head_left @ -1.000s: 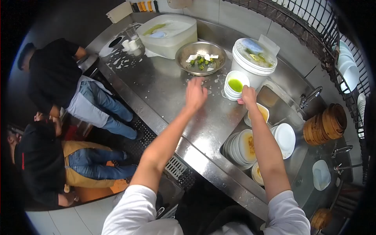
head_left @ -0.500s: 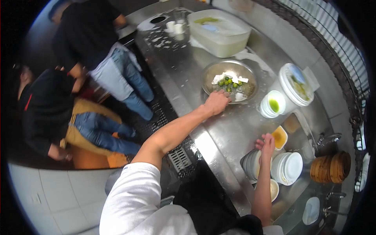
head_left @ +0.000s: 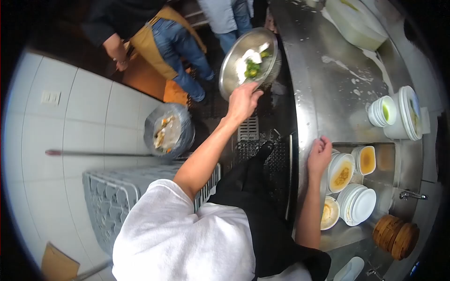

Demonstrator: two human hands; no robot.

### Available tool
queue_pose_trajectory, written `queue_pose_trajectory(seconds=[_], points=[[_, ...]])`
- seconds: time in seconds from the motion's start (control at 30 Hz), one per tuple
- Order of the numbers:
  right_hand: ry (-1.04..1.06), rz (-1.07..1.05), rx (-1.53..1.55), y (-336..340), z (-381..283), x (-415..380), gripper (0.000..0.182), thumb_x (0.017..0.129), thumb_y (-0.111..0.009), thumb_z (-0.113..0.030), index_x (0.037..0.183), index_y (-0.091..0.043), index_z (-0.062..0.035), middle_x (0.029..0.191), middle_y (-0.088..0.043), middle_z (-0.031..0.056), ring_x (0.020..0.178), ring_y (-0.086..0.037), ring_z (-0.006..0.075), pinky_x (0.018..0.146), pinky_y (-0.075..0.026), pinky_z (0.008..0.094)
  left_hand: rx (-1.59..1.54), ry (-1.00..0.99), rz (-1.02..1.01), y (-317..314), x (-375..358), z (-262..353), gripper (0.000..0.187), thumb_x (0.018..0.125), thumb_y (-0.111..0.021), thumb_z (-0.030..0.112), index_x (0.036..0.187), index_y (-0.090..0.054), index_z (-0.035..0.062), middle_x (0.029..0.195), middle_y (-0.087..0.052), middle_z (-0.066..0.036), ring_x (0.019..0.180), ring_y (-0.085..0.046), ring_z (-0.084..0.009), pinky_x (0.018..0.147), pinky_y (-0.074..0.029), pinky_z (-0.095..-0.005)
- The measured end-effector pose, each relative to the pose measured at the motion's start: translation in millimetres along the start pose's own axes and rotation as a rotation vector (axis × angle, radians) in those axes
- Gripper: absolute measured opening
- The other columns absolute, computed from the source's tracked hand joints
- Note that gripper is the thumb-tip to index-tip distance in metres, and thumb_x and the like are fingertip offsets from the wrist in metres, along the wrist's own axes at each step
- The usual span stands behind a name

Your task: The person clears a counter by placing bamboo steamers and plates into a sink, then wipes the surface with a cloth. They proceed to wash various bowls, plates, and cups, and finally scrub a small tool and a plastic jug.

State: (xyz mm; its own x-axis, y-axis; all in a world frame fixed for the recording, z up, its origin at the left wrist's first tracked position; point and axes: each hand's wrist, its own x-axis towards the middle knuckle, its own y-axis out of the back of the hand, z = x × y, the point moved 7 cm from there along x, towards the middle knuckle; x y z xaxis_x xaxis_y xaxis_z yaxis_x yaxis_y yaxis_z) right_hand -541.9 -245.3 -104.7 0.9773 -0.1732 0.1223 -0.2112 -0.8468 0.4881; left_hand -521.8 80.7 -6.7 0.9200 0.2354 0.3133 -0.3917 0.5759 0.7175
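Note:
My left hand (head_left: pixel 243 103) grips the near rim of a round steel bowl (head_left: pixel 229 75). The bowl is tilted and held over the dark floor, beyond the counter's edge. Crumpled white pieces (head_left: pixel 251 57) and small green round pieces (head_left: pixel 253 70), perhaps little limes, lie inside it. Fingers loosely bent and apart, my right hand (head_left: pixel 319 157) is at the counter's edge beside the sink, with nothing visible in it. Nearest to it are stacked white dishes, the top one a dish with brown residue (head_left: pixel 341 173), and a square bowl of orange liquid (head_left: pixel 367 160).
A lined bin (head_left: pixel 180 136) with scraps stands left of my arm, near a grey plastic crate (head_left: pixel 112 187). Two people stand ahead, one in a tan apron (head_left: pixel 145 40). Rightward are stacked plates (head_left: pixel 363 206), bamboo steamers (head_left: pixel 393 234), white cups (head_left: pixel 382 112) and a tub (head_left: pixel 408 114).
My left hand has lifted the steel bowl off the counter and carried it left over the floor, tilting it. My view has turned left, bringing the bin into sight. My right hand remains by the sink.

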Motion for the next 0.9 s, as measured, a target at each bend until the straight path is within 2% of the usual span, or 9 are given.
queue_pose_trajectory(seconds=[0.27,0.37,0.4,0.47,0.5,0.53,0.57,0.7,0.9], points=[[0.077,0.024,-0.116,0,-11,8,0.024,0.087,-0.061,-0.011,0.106,-0.059,0.0024,0.095,-0.063,0.0149,0.080,-0.062,0.0243,0.072,-0.050,0.0330,0.131,0.543,0.303,84,-135,-295,0.037,0.080,-0.070,0.031,0.092,-0.063,-0.0034,0.085,-0.063,-0.029,0.084,-0.063,-0.0405,0.074,-0.046,-0.0464],[0.072,0.040,-0.169,-4,-17,5,0.022,0.086,-0.062,-0.012,0.104,-0.060,0.0017,0.095,-0.063,0.0158,0.083,-0.061,0.0249,0.073,-0.049,0.0338,0.056,1.135,0.487,141,-205,-416,0.048,0.083,-0.069,0.034,0.110,-0.062,-0.0046,0.106,-0.067,-0.020,0.093,-0.063,-0.0350,0.084,-0.048,-0.0433],[0.103,0.063,-0.196,-5,-21,3,0.022,0.086,-0.062,-0.013,0.103,-0.060,0.0009,0.094,-0.062,0.0159,0.083,-0.061,0.0262,0.074,-0.049,0.0349,-0.736,1.223,0.731,141,-222,-415,0.052,0.087,-0.065,0.037,0.119,-0.059,-0.0029,0.116,-0.063,-0.019,0.103,-0.062,-0.0337,0.089,-0.048,-0.0466],[0.128,0.116,-0.300,-9,-30,3,0.021,0.085,-0.063,-0.015,0.100,-0.060,-0.0009,0.091,-0.062,0.0167,0.083,-0.061,0.0307,0.077,-0.049,0.0380,-1.185,1.010,0.835,147,-268,-499,0.055,0.092,-0.060,0.039,0.132,-0.048,0.0034,0.129,-0.055,-0.014,0.113,-0.057,-0.0300,0.091,-0.049,-0.0466],[0.120,0.144,-0.300,-10,-32,3,0.020,0.085,-0.064,-0.015,0.098,-0.059,-0.0013,0.090,-0.062,0.0172,0.083,-0.061,0.0327,0.077,-0.049,0.0387,-1.115,1.172,0.838,156,-285,-501,0.058,0.091,-0.060,0.040,0.135,-0.045,0.0046,0.134,-0.052,-0.013,0.115,-0.055,-0.0297,0.093,-0.048,-0.0470],[0.084,0.131,-0.354,-10,-38,5,0.020,0.084,-0.064,-0.016,0.096,-0.059,-0.0009,0.089,-0.061,0.0178,0.083,-0.061,0.0337,0.075,-0.049,0.0395,-0.875,1.268,0.763,171,-278,-447,0.059,0.091,-0.060,0.042,0.135,-0.046,0.0055,0.134,-0.052,-0.011,0.115,-0.055,-0.0298,0.098,-0.045,-0.0477],[0.106,0.146,-0.385,-11,-44,8,0.021,0.084,-0.064,-0.017,0.096,-0.059,-0.0010,0.087,-0.061,0.0177,0.081,-0.061,0.0337,0.074,-0.048,0.0397,-0.986,0.818,0.525,173,-292,-507,0.061,0.090,-0.061,0.044,0.135,-0.046,0.0061,0.135,-0.052,-0.009,0.116,-0.054,-0.0291,0.098,-0.045,-0.0479],[0.030,0.177,-0.358,-9,-38,9,0.019,0.084,-0.064,-0.018,0.094,-0.060,-0.0019,0.088,-0.061,0.0170,0.079,-0.061,0.0319,0.072,-0.048,0.0396,-1.361,0.934,0.558,191,-281,-523,0.058,0.090,-0.064,0.037,0.135,-0.046,0.0050,0.131,-0.055,-0.011,0.118,-0.053,-0.0284,0.099,-0.045,-0.0464],[0.019,0.232,-0.376,-7,-45,9,0.016,0.085,-0.064,-0.015,0.090,-0.060,-0.0012,0.085,-0.060,0.0148,0.076,-0.062,0.0291,0.069,-0.049,0.0381,-0.685,1.075,-0.083,203,-179,-478,0.044,0.088,-0.066,0.015,0.127,-0.051,0.0003,0.118,-0.061,-0.011,0.102,-0.060,-0.0232,0.089,-0.049,-0.0392]])
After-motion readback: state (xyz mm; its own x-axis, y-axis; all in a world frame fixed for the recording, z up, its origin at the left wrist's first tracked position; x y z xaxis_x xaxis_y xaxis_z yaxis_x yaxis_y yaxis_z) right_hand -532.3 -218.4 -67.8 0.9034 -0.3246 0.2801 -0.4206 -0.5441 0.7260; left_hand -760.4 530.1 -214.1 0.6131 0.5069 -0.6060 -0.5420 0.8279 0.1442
